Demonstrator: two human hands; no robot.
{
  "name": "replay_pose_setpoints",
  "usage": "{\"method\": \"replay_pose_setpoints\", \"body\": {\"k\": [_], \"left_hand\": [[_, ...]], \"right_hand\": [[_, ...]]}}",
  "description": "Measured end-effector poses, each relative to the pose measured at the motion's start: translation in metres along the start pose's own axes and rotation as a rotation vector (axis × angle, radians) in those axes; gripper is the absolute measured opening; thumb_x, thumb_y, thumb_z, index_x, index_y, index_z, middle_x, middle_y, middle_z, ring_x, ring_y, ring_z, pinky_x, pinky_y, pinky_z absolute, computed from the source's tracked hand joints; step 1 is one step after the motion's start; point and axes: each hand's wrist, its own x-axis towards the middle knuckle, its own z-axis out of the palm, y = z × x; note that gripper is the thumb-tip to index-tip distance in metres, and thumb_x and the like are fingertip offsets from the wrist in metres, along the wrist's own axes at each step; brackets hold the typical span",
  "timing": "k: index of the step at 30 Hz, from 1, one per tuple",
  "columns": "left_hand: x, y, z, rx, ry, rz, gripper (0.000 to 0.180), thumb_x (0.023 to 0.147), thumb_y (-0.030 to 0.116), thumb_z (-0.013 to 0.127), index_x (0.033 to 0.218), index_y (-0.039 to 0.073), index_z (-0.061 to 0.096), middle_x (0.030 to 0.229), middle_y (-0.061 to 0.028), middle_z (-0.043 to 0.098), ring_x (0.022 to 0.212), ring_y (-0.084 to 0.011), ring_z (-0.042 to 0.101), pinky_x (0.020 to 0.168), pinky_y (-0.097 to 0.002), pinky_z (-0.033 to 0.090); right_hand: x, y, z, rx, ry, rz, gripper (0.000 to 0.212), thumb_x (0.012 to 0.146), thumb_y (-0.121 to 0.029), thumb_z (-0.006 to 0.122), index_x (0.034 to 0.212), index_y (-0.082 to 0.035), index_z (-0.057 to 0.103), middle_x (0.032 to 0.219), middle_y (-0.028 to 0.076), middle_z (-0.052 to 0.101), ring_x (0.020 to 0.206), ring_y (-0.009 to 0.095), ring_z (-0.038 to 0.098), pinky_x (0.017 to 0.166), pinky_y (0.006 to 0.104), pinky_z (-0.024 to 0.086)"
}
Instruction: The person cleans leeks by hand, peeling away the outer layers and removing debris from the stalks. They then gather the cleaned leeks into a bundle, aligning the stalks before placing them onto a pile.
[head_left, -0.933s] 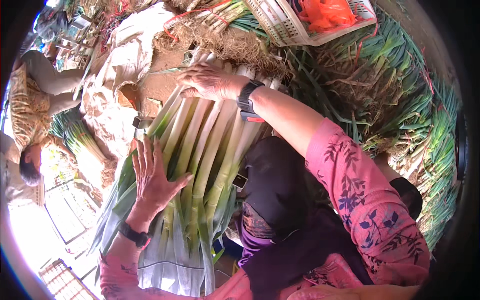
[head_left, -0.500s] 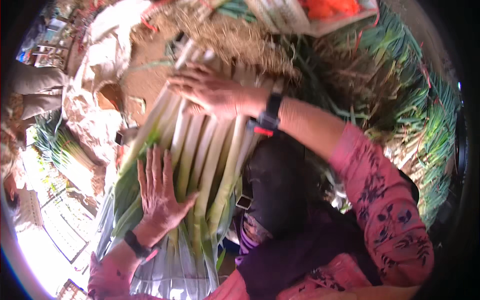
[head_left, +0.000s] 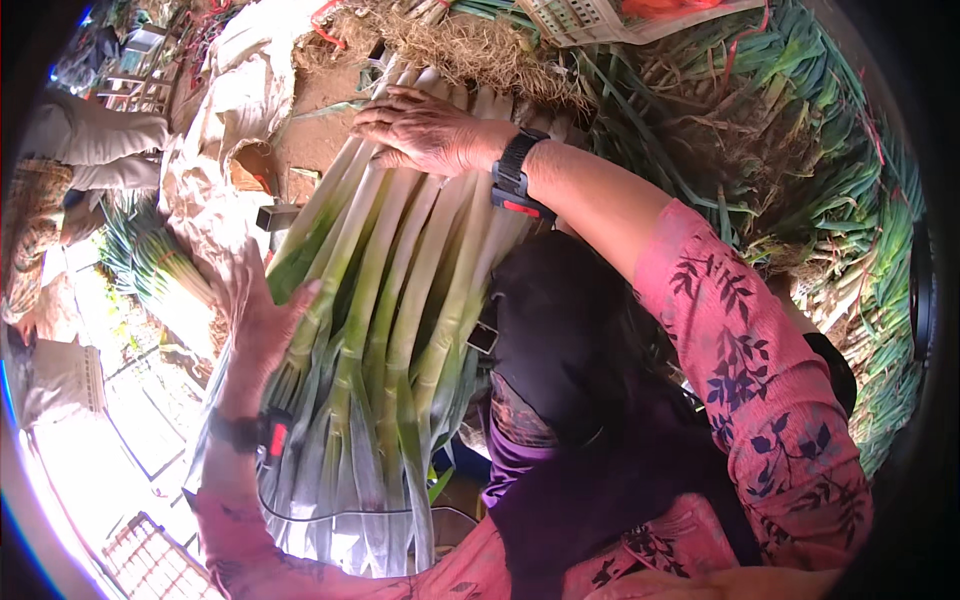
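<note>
Between two square metal posts [head_left: 483,337], thick leeks [head_left: 402,270] lie side by side, white ends away from the person, what carries them hidden. The right hand [head_left: 432,132] rests flat across the stalks, fingers outstretched; the left hand [head_left: 262,325], thumb wide of its fingers, is at the row's left edge, contact unclear.

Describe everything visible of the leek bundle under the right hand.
The leek bundle is a row of long, thick stalks lying side by side, dark gaps between some. White at the top, they turn pale green lower down, then spread into flat grey-green leaves. A thin dark line crosses the leaves. The right hand lies across the white part; the left hand is open along the left edge, contact unclear. Whether the stringy roots above belong to it, I can't tell.
</note>
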Motion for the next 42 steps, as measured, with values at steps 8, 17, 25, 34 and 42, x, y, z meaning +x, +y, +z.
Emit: {"method": "replay_pose_setpoints", "body": {"k": [8,17,25,34,42], "left_hand": [[-0.019,0.003,0.017,0.007,-0.051,0.058,0.097,0.081,0.061,0.06,0.144,-0.003,0.024,0.14,-0.0287,0.037,0.132,-0.0409,0.034,0.11,-0.0464,0.026],[-0.01,0.031,0.032,0.068,0.142,0.39,0.063,0.092,0.055,0.045,0.144,0.02,0.039,0.145,-0.0319,0.023,0.132,-0.0483,0.026,0.109,-0.0556,0.019],[-0.008,0.039,0.031,-0.038,0.182,0.409,0.051,0.092,0.036,0.055,0.137,0.015,0.048,0.147,-0.0196,0.03,0.132,-0.0389,0.032,0.109,-0.0521,0.023],[-0.001,0.056,0.036,0.031,0.196,0.438,0.038,0.093,0.017,0.052,0.129,0.006,0.055,0.142,-0.0111,0.043,0.132,-0.0361,0.036,0.111,-0.0479,0.025],[-0.033,0.048,0.008,-0.016,0.121,0.396,0.052,0.084,0.012,0.062,0.133,0.004,0.048,0.139,-0.0152,0.046,0.132,-0.0352,0.037,0.111,-0.0471,0.025]], "right_hand": [[0.003,-0.009,-0.006,0.005,-0.017,0.012,0.058,0.096,-0.046,0.044,0.137,-0.006,0.043,0.143,0.01,0.04,0.137,0.025,0.031,0.116,0.0433,0.016],[0.001,0.018,-0.029,0.707,-0.043,0.382,0.052,0.095,-0.048,0.047,0.128,-0.008,0.055,0.122,0.015,0.061,0.115,0.025,0.057,0.1,0.0385,0.044],[-0.076,-0.035,-0.045,0.206,0.219,-0.086,0.019,0.089,-0.012,0.058,0.105,-0.003,0.062,0.1,0.011,0.066,0.096,0.025,0.063,0.092,0.0374,0.05],[-0.027,-0.002,-0.021,-0.054,0.235,0.012,0.033,0.094,-0.032,0.054,0.113,-0.005,0.058,0.118,0.013,0.056,0.115,0.03,0.05,0.105,0.0435,0.038],[-0.045,-0.021,-0.009,-0.014,0.173,0.099,0.03,0.093,-0.03,0.054,0.112,-0.006,0.057,0.109,0.009,0.053,0.107,0.025,0.05,0.102,0.0396,0.035]]}}
